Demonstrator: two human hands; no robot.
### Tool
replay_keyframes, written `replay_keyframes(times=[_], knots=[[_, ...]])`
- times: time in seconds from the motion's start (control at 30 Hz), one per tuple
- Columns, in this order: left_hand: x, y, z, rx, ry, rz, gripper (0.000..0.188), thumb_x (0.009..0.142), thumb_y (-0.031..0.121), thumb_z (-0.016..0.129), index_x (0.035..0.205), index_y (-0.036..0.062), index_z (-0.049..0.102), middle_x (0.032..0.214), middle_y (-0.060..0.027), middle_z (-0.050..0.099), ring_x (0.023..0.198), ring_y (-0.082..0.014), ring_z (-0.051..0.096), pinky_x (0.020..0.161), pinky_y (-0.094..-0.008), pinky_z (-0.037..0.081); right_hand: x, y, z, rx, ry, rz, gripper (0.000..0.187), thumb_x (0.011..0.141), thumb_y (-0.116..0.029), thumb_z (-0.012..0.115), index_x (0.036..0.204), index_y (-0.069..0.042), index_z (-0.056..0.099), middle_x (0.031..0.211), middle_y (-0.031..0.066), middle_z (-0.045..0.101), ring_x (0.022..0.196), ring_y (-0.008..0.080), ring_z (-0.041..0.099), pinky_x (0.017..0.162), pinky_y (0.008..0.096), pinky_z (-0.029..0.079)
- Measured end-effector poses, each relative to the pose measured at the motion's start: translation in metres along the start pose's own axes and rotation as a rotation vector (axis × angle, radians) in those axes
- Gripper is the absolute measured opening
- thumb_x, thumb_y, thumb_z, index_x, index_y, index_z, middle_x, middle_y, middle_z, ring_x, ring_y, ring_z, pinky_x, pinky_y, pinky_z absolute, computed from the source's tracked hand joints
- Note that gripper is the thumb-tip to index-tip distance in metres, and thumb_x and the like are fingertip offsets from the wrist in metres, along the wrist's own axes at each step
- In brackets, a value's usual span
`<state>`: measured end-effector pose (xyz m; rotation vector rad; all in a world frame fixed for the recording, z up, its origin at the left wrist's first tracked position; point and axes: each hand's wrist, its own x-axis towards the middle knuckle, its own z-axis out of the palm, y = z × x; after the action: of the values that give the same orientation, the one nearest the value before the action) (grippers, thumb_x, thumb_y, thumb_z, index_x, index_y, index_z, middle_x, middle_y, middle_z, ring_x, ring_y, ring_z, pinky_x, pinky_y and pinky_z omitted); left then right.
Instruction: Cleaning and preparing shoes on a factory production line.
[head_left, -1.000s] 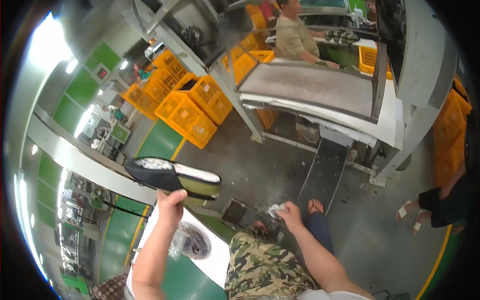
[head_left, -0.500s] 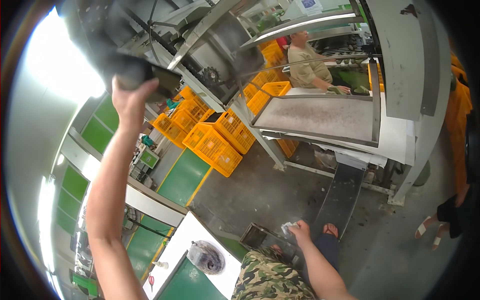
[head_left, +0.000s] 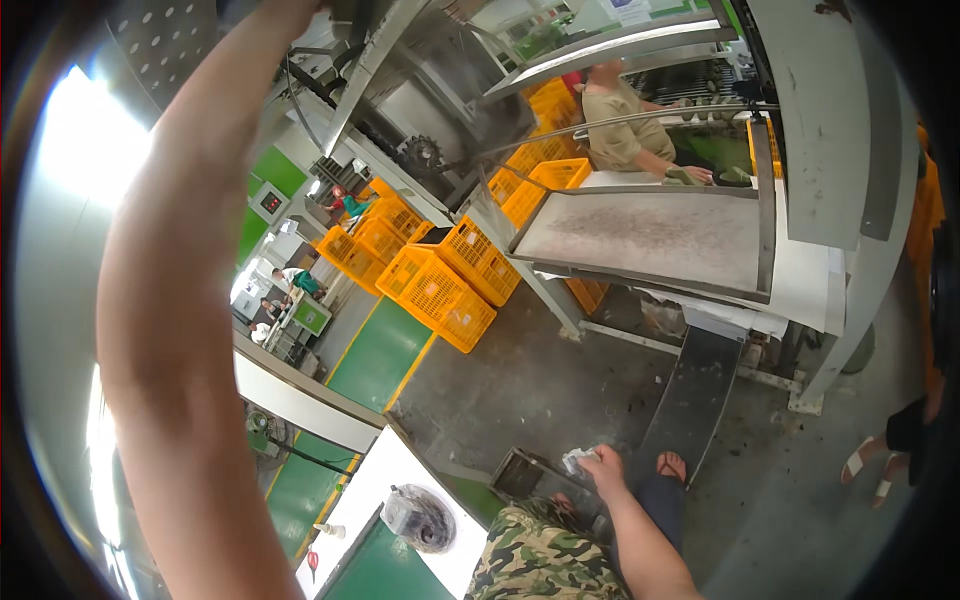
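My left arm reaches up along the left side, and my left hand [head_left: 298, 14] runs out at the top edge. Its fingers are cut off there, so whatever it holds is hidden. Dark machine parts lie just beside it. Low in the middle, my right hand [head_left: 605, 470] is closed on a crumpled white cloth [head_left: 576, 461], held in front of my camouflage-patterned clothing. A dark, coiled bundle in clear plastic [head_left: 418, 518] rests on the white tabletop [head_left: 345, 490] at lower left. Red-handled scissors [head_left: 313, 562] and a small white bottle [head_left: 330, 530] are near it.
A metal-framed machine with a pale, stained tray [head_left: 640, 235] stands ahead. Behind it a person in a tan shirt [head_left: 630, 125] works with green pieces. Orange crates [head_left: 440, 295] are stacked to the left. A dark sloping board [head_left: 690, 390] reaches the floor. Another person's sandalled feet [head_left: 865, 465] show at right.
My left hand has gone up, from holding a dark flat object in plain sight to the top edge, where its fingers are lost from view. My right hand still holds the cloth.
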<state>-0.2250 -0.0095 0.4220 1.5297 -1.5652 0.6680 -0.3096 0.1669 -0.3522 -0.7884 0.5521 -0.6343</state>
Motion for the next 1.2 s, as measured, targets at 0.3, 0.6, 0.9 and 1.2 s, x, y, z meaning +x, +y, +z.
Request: replay_keyframes(times=[0.3, 0.6, 0.9, 1.2], knots=[[-0.046, -0.040, 0.029, 0.175, 0.142, 0.056, 0.050, 0.091, 0.034, 0.056, 0.129, 0.0005, 0.053, 0.113, -0.0164, 0.063, 0.101, -0.0219, 0.060, 0.084, -0.0313, 0.045, -0.011, -0.013, -0.002, -0.042, -0.016, 0.049, 0.015, 0.072, -0.006, 0.069, 0.086, -0.004, 0.062, 0.081, 0.0009, 0.063, 0.075, 0.0089, 0.056, 0.069, 0.0263, 0.045], [-0.470, -0.096, -0.117, 0.320, -0.848, -0.139, 0.062, 0.074, 0.025, 0.076, 0.127, 0.0021, 0.053, 0.133, -0.0208, 0.051, 0.123, -0.0371, 0.048, 0.105, -0.0423, 0.038, 0.014, 0.008, -0.022, 0.073, 0.053, 0.134, 0.014, 0.085, -0.012, 0.066, 0.088, -0.009, 0.053, 0.075, 0.0004, 0.057, 0.061, 0.0093, 0.052, 0.054, 0.0247, 0.042], [-1.084, 0.021, -0.358, 0.558, -0.827, -2.027, 0.082, 0.065, 0.047, 0.078, 0.126, -0.0020, 0.055, 0.126, -0.0207, 0.058, 0.118, -0.0328, 0.055, 0.100, -0.0386, 0.043, 0.009, 0.021, -0.042, 0.004, 0.007, 0.325, 0.020, 0.089, -0.021, 0.066, 0.103, -0.010, 0.056, 0.098, 0.0036, 0.062, 0.085, 0.0169, 0.059, 0.069, 0.0336, 0.046], [-1.222, 0.190, -0.398, 0.940, -0.151, -2.158, 0.087, 0.057, 0.032, 0.086, 0.127, -0.0027, 0.048, 0.132, -0.0229, 0.048, 0.123, -0.0354, 0.046, 0.105, -0.0399, 0.038, 0.008, 0.004, -0.046, -0.167, 0.015, 0.467, 0.020, 0.088, -0.025, 0.067, 0.105, -0.015, 0.063, 0.093, -0.0002, 0.067, 0.084, 0.0169, 0.062, 0.073, 0.0355, 0.046]])
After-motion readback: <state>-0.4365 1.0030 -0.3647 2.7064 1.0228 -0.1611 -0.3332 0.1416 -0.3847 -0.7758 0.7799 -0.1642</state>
